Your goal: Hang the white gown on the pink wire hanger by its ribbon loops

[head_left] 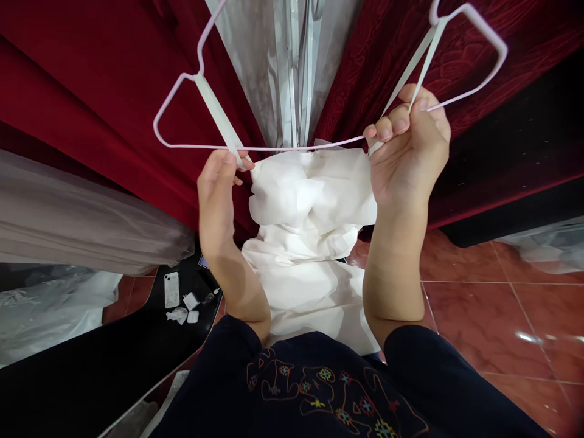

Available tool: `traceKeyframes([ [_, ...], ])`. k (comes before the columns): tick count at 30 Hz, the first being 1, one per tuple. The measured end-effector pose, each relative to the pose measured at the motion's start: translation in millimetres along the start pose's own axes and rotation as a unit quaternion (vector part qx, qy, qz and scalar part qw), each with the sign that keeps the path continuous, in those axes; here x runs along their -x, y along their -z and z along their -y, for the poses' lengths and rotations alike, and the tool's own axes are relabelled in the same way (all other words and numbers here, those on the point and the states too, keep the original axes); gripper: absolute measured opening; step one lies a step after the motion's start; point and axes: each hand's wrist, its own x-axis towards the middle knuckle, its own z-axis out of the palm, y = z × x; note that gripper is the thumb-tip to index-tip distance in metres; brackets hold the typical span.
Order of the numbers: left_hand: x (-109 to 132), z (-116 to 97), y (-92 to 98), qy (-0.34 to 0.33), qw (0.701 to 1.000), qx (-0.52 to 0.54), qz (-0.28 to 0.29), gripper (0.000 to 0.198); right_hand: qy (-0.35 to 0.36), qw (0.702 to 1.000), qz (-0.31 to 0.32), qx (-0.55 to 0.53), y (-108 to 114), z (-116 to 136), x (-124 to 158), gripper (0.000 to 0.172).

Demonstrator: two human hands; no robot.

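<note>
A white dress (314, 188) hangs by its thin straps from a pale pink hanger (296, 148). At the hanger's left end, my left hand (223, 176) is closed on the left strap (216, 109), just under the bottom bar. My right hand (406, 134) pinches the right strap (426, 67) between thumb and finger, its other fingers curled near the bar. Both straps loop over the notches in the hanger's shoulders. Below the hands, the white cloth falls in loose folds toward my body. The top of the hanger is out of view.
Dark red curtains (114, 67) flank grey-white drapes (260, 55). On a black bench (91, 365) at the left lie a phone (172, 289), a white charger (191, 301) and small white items. Pale tulle (68, 207) hangs at the left. The floor has red tiles (474, 304).
</note>
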Motion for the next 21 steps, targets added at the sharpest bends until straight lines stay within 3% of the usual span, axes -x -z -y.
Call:
traceKeyframes([
  [5,2,-17,21.3,-0.059,0.998,0.006,0.035,0.052,-0.044,0.998,-0.026,-0.038,-7,1,2,0.021],
  [12,-2,-30,19.6,-0.032,0.970,0.237,0.052,0.044,-0.047,0.998,-0.041,-0.003,-9,-6,4,0.014],
  [17,-9,-47,25.5,-0.051,0.963,0.249,0.089,0.066,-0.062,0.996,-0.011,0.067,-5,-4,4,0.008],
  [21,-9,-47,26.9,-0.108,0.955,0.270,0.063,0.059,-0.058,0.997,-0.010,0.055,-4,-5,4,0.011],
])
